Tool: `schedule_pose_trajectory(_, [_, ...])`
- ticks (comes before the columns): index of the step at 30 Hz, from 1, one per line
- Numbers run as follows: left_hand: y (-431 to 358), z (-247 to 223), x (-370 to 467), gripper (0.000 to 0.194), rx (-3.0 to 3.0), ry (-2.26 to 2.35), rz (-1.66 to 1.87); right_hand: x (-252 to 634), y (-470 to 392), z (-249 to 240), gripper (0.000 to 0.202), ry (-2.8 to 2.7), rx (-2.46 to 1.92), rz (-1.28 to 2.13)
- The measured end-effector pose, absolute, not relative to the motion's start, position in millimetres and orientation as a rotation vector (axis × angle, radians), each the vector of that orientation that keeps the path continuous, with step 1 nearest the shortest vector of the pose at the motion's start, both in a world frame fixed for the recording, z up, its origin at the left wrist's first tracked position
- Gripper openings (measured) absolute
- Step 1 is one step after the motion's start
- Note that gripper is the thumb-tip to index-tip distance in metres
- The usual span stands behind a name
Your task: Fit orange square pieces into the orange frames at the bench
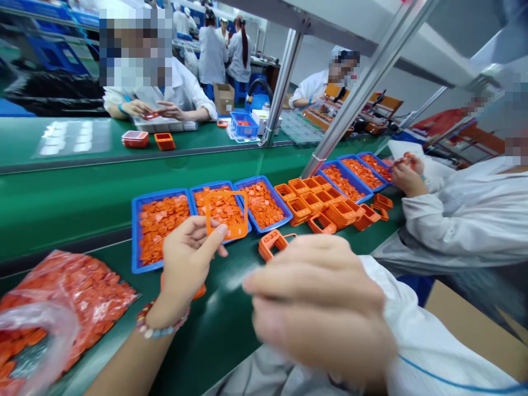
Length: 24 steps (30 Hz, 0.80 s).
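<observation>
My left hand (190, 254) is raised over the green bench, pinching a thin orange plastic frame (237, 231) by its lower edge between thumb and fingers. The frame stands upright, and a blue tray (135, 236) of small orange pieces and its neighbours show behind it. Close to the camera, my right hand (319, 302) is blurred, its fingers curled together; whatever they may hold is hidden. Just beyond it lies an orange frame (270, 242), partly covered by the hand. Another orange part (199, 291) sits under my left wrist, mostly hidden.
A clear bag (78, 297) of orange pieces lies at the left. Stacked orange frames (311, 202) stand right of the trays, with more blue trays (368, 197) beyond. A co-worker's hands (408, 173) work at the right. Metal posts (284, 82) rise behind; another person sits opposite.
</observation>
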State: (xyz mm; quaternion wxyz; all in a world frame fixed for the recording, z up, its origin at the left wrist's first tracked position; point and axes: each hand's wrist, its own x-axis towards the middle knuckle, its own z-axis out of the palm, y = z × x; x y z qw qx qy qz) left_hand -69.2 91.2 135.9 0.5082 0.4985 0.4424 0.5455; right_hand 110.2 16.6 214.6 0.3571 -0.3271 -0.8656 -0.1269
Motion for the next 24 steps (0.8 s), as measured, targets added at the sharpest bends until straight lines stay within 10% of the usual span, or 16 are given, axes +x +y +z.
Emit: schedule_pose_trajectory(24, [92, 126, -69, 0.039, 1.085, 0.836, 1.194, 117, 99, 147, 0.076, -2.095, -0.7, -0.281])
